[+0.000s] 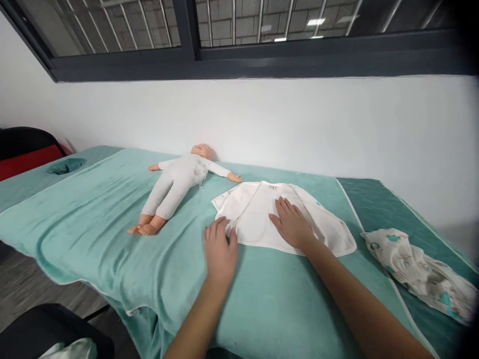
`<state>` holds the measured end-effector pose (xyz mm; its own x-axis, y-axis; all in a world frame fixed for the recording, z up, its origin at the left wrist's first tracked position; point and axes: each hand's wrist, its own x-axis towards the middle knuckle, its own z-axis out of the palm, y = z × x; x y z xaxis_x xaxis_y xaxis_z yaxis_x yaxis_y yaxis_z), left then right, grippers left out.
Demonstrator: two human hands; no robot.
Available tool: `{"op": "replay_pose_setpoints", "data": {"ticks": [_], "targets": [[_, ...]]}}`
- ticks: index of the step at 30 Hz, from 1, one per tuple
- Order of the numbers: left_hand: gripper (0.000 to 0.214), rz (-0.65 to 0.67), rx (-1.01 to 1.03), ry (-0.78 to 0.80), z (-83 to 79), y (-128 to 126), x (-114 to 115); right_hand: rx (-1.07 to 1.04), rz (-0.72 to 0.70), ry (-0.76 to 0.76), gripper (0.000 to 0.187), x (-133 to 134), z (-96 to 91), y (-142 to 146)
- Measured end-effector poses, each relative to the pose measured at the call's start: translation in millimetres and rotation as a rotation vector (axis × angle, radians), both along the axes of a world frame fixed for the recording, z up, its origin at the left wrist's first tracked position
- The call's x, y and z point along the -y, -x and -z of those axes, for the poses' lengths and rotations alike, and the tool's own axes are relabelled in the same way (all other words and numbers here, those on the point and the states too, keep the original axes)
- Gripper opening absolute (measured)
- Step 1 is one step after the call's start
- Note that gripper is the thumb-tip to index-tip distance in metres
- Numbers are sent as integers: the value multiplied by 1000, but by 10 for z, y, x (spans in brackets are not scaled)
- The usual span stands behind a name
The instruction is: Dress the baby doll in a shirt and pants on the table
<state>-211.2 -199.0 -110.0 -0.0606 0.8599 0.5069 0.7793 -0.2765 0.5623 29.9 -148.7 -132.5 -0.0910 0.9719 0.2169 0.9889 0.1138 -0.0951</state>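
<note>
A small white baby garment (258, 209) lies spread flat on the teal blanket (93, 229). My right hand (290, 222) rests flat on the middle of the garment, fingers stretched out. My left hand (220, 249) lies flat at the garment's left edge, its fingertips touching the folded sleeve. A baby doll (175, 182) in a white suit lies on its back to the left of the garment, head toward the wall. Neither hand holds anything.
A crumpled patterned cloth (419, 269) lies at the right on the darker teal cover. A white wall runs behind the bed under a dark window frame. A black and red chair (26, 149) stands at the far left. The blanket hangs over the near left edge.
</note>
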Motion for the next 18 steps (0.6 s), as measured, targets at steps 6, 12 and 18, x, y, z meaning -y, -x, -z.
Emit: {"op": "replay_pose_setpoints", "data": {"ticks": [6,12,18], "targets": [[35,-119,-38,142,12,248,-170,-4,-133,-30,59,432,-15,72],[34,-86,-49,172,-4,261,-320,-59,-276,-5,59,885,-104,111],[36,191,190,175,13,182,-357,-202,-403,76,54,993,-182,185]]}}
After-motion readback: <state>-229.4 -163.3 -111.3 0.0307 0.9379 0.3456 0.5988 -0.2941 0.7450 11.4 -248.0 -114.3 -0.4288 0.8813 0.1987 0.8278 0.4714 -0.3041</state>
